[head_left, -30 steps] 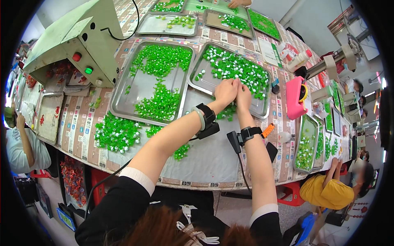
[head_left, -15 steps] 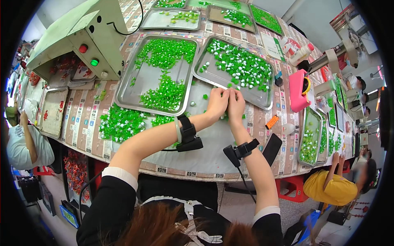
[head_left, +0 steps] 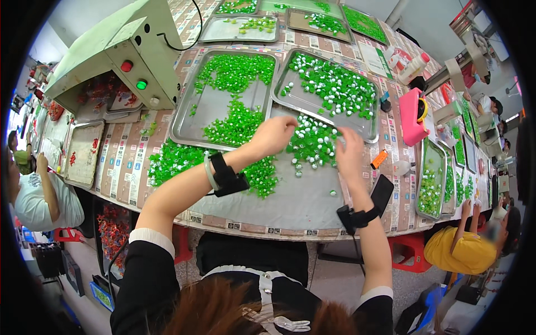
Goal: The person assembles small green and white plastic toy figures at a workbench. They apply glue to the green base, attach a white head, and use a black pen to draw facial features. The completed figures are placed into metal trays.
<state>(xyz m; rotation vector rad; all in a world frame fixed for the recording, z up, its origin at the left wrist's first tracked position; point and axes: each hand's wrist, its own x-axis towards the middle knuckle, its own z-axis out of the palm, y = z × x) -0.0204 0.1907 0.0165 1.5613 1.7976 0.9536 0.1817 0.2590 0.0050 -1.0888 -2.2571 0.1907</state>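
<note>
Between my hands lies a heap of small green and white pieces [head_left: 312, 144] on a grey sheet [head_left: 279, 215], below the right tray. My left hand [head_left: 273, 135] is at the heap's upper left, near the trays' edges. Its fingers are closed together, and anything in them is too small to make out. My right hand [head_left: 350, 151] is at the heap's right side, fingers reaching toward it and apart from the thumb. The right metal tray [head_left: 287, 100] holds green pieces with white balls; the left metal tray [head_left: 215, 103] holds mostly green pieces.
More green pieces [head_left: 173, 164] lie beneath my left forearm. A pale machine [head_left: 120, 61] with red and green buttons stands at the left. On the right are an orange lighter [head_left: 379, 159], a black phone [head_left: 382, 192] and a pink tape dispenser [head_left: 412, 114]. Co-workers sit on both sides.
My hands were together above the sheet; they have moved apart, the left one leftward and the right one rightward. The heap between them shows now. The whole view has shifted slightly.
</note>
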